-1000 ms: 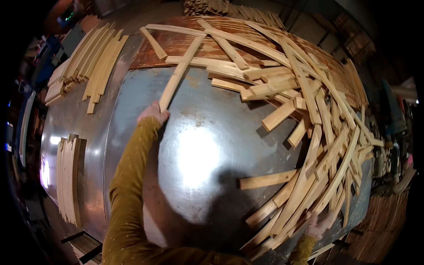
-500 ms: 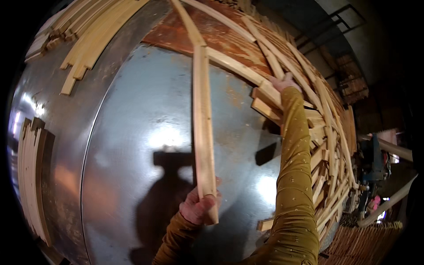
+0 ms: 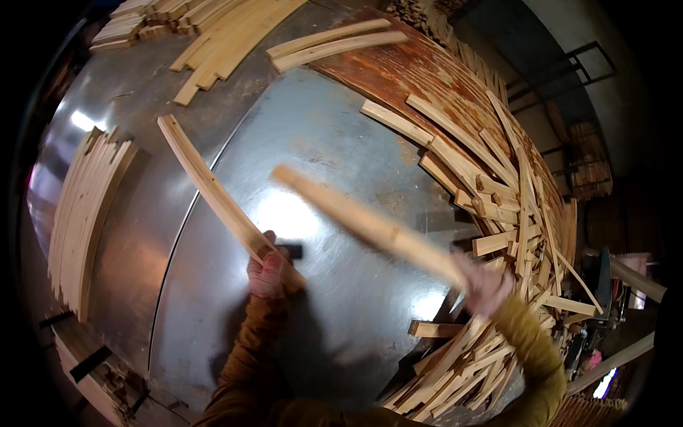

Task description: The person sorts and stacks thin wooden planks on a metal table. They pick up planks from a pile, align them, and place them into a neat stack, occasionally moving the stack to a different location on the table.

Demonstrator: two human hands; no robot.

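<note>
My left hand (image 3: pixel 265 274) is closed around the near end of a long wooden strip (image 3: pixel 206 181), which slants up to the left above the metal table (image 3: pixel 320 313). My right hand (image 3: pixel 487 285), smeared by motion, grips the near end of a second wooden strip, a blurred wooden slat (image 3: pixel 370 228) that points up and left over the tabletop. Beside and beyond my right hand lies a loose heap of wooden strips (image 3: pixel 523 206). The fingertips of my right hand are too blurred to make out.
A neat stack of strips (image 3: pixel 89 220) lies at the left. More boards (image 3: pixel 242 43) and two strips (image 3: pixel 334 44) lie at the far side. A worn reddish-brown board (image 3: pixel 434 71) is under part of the heap. Bundled wood (image 3: pixel 96 377) shows at the lower left.
My left hand has moved left and up, its strip swinging leftward. My right hand has come nearer from the heap and now holds a slat. The view has shifted.
</note>
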